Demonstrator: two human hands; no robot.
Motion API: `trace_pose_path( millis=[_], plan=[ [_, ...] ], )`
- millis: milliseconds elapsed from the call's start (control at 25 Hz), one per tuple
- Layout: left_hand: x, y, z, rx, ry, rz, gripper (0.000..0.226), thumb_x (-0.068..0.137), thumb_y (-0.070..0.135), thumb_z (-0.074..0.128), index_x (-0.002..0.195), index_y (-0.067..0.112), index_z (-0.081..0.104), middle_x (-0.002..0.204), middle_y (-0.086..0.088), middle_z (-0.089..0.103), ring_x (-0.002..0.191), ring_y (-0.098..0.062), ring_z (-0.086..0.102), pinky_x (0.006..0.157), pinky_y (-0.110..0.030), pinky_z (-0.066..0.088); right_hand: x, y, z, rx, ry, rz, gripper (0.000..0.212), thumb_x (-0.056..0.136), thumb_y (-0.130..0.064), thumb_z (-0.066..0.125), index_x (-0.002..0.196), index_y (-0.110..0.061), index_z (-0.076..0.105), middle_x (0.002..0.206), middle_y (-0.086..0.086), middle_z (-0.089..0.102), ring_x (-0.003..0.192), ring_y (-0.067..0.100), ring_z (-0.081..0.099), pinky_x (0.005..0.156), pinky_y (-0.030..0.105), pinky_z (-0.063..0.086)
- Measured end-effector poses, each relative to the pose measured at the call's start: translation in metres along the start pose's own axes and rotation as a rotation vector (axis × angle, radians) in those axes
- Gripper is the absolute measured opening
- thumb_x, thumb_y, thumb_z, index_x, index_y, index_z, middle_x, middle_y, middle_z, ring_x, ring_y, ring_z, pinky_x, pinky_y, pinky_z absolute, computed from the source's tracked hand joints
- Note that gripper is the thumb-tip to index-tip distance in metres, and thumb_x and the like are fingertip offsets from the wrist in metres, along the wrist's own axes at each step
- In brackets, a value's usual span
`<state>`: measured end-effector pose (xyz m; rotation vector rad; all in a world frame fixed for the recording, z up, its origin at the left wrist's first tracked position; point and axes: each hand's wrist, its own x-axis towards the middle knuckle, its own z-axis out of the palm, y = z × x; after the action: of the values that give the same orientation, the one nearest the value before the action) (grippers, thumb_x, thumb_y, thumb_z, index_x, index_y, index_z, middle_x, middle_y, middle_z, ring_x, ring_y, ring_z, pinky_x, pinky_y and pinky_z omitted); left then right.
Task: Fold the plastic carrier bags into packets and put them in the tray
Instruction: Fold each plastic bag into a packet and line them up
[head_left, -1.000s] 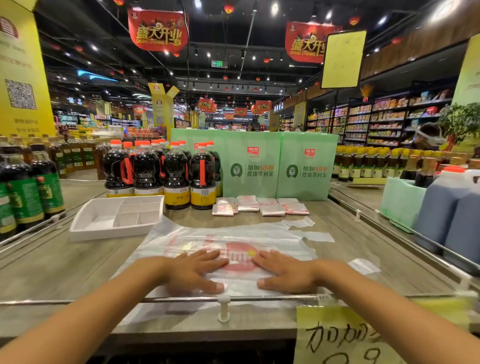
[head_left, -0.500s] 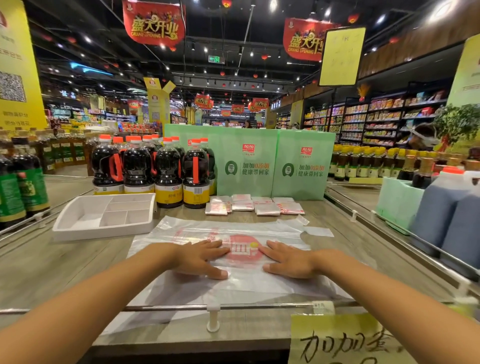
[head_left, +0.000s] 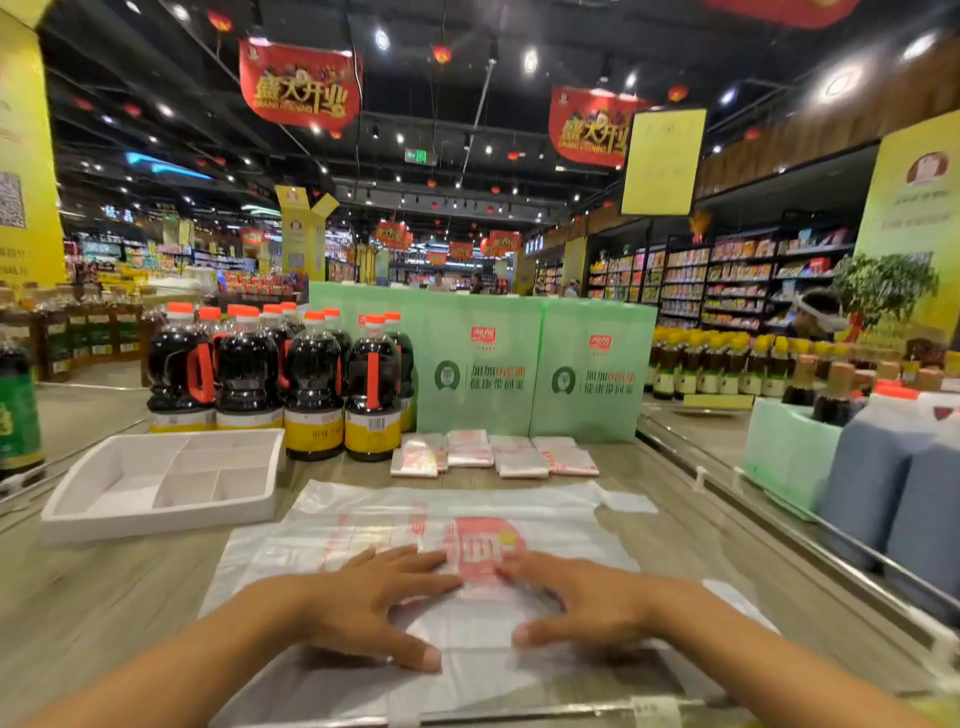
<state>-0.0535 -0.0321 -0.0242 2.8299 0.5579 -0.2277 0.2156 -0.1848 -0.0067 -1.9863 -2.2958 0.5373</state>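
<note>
**Task status**

The left hand (head_left: 363, 597) and the right hand (head_left: 587, 597) are laid palm-down on one plastic carrier bag (head_left: 363, 512). The left fingers (head_left: 410, 564) and the right fingers (head_left: 524, 569) are held straight and slightly spread. The bag is pressed flat and nothing is gripped or pinched. The two sets of fingertips are pointed toward each other, with the bag's red print (head_left: 480, 551) lying between them.

The bag is spread wide under and beyond the fingers, and it is judged that it has not yet been reduced to a packet. A row of folded packets (head_left: 493, 454) lies well beyond the fingertips, just in front of the green boxes (head_left: 535, 374). None of these packets is in the tray (head_left: 156, 519), which stands beyond and to the left of the left fingers, well apart from them. No packet can be seen in its compartments.

The task is therefore judged to be partly done. Several bags are folded, one bag remains to be folded, and all packets remain to be transferred to the tray.

**Surface and surroundings**

The work is carried out on a wood-grain display counter (head_left: 104, 587), with a metal rail (head_left: 519, 719) on the near side of the hands. Dark sauce bottles (head_left: 311, 384) with orange caps stand beyond the left fingers, beside the tray. Large blue-grey jugs (head_left: 893, 478) stand to the right of the right fingers, well apart. The location is a supermarket. Stocked shelves (head_left: 727, 275) are seen at far right, and red banners (head_left: 301, 85) are hung from a dark ceiling.
</note>
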Motion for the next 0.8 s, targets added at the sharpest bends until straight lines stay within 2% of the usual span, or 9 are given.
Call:
trace_pose_path(
  millis=[160, 280, 360, 480, 520, 600, 640, 720, 800],
  plan=[
    [-0.003, 0.009, -0.002, -0.016, 0.111, 0.017, 0.073, 0.087, 0.081, 0.048, 0.152, 0.059, 0.024, 0.166, 0.026, 0.009, 0.152, -0.002, 0.009, 0.125, -0.039, 0.009, -0.005, -0.017, 0.005, -0.138, 0.032, 0.002, 0.092, 0.082, -0.089, 0.043, 0.159, -0.047, 0.013, 0.168, -0.021, 0.011, 0.153, 0.004, 0.014, 0.126, 0.037, 0.014],
    [-0.006, 0.018, -0.008, -0.022, 0.252, 0.070, 0.063, 0.091, 0.078, 0.045, 0.145, 0.047, 0.049, 0.158, 0.024, 0.036, 0.142, 0.003, 0.035, 0.119, -0.026, 0.027, -0.007, -0.019, 0.004, -0.151, 0.132, -0.004, 0.073, 0.092, -0.075, 0.045, 0.156, -0.044, 0.029, 0.165, -0.020, 0.026, 0.149, 0.007, 0.028, 0.123, 0.038, 0.023],
    [-0.010, 0.022, -0.010, -0.074, 0.311, 0.065, 0.058, 0.093, 0.075, 0.046, 0.136, 0.041, 0.062, 0.145, 0.024, 0.054, 0.130, 0.005, 0.049, 0.112, -0.024, 0.039, -0.006, -0.011, 0.005, -0.058, 0.150, 0.014, 0.063, 0.094, -0.070, 0.047, 0.151, -0.045, 0.040, 0.161, -0.019, 0.036, 0.145, 0.007, 0.036, 0.122, 0.038, 0.028],
    [-0.016, 0.021, -0.014, -0.164, 0.275, 0.055, 0.053, 0.094, 0.072, 0.046, 0.128, 0.037, 0.068, 0.136, 0.021, 0.063, 0.123, 0.000, 0.057, 0.107, -0.027, 0.044, -0.008, -0.005, 0.004, 0.141, 0.153, 0.054, 0.037, 0.095, -0.062, 0.050, 0.131, -0.057, 0.059, 0.150, -0.025, 0.049, 0.136, -0.001, 0.047, 0.117, 0.031, 0.035],
    [-0.017, 0.019, -0.016, -0.182, 0.253, 0.055, 0.047, 0.096, 0.068, 0.048, 0.128, 0.039, 0.067, 0.133, 0.023, 0.064, 0.121, -0.001, 0.059, 0.106, -0.027, 0.046, -0.011, -0.005, 0.001, 0.215, 0.147, 0.082, 0.024, 0.098, -0.053, 0.051, 0.113, -0.062, 0.067, 0.143, -0.029, 0.053, 0.130, -0.004, 0.051, 0.112, 0.027, 0.039],
    [-0.020, 0.012, -0.020, -0.198, 0.212, 0.052, 0.031, 0.099, 0.059, 0.051, 0.123, 0.050, 0.068, 0.119, 0.031, 0.068, 0.107, 0.003, 0.064, 0.099, -0.027, 0.050, -0.018, -0.008, -0.010, 0.312, 0.140, 0.123, 0.039, 0.100, -0.036, 0.051, 0.071, -0.055, 0.070, 0.110, -0.027, 0.067, 0.100, 0.000, 0.061, 0.090, 0.028, 0.044],
    [-0.022, 0.009, -0.022, -0.216, 0.199, 0.035, 0.024, 0.100, 0.058, 0.052, 0.112, 0.053, 0.072, 0.103, 0.032, 0.070, 0.093, 0.004, 0.065, 0.091, -0.028, 0.052, -0.022, -0.007, -0.013, 0.341, 0.135, 0.139, 0.041, 0.098, -0.034, 0.052, 0.061, -0.046, 0.066, 0.087, -0.022, 0.064, 0.081, 0.005, 0.056, 0.080, 0.030, 0.039],
    [-0.027, 0.004, -0.027, -0.258, 0.197, -0.012, 0.029, 0.100, 0.056, 0.054, 0.080, 0.043, 0.071, 0.072, 0.023, 0.063, 0.067, -0.001, 0.053, 0.073, -0.029, 0.047, -0.029, 0.000, -0.016, 0.392, 0.121, 0.159, 0.035, 0.090, -0.041, 0.055, 0.057, -0.031, 0.059, 0.066, -0.015, 0.048, 0.066, 0.008, 0.041, 0.073, 0.032, 0.032],
    [-0.032, -0.003, -0.028, -0.257, 0.215, -0.032, 0.039, 0.101, 0.053, 0.054, 0.071, 0.031, 0.064, 0.065, 0.016, 0.054, 0.061, -0.003, 0.044, 0.065, -0.027, 0.041, -0.033, 0.009, -0.019, 0.411, 0.132, 0.170, 0.036, 0.086, -0.048, 0.055, 0.058, -0.027, 0.048, 0.066, -0.008, 0.042, 0.065, 0.012, 0.047, 0.072, 0.036, 0.033]
  ],
)
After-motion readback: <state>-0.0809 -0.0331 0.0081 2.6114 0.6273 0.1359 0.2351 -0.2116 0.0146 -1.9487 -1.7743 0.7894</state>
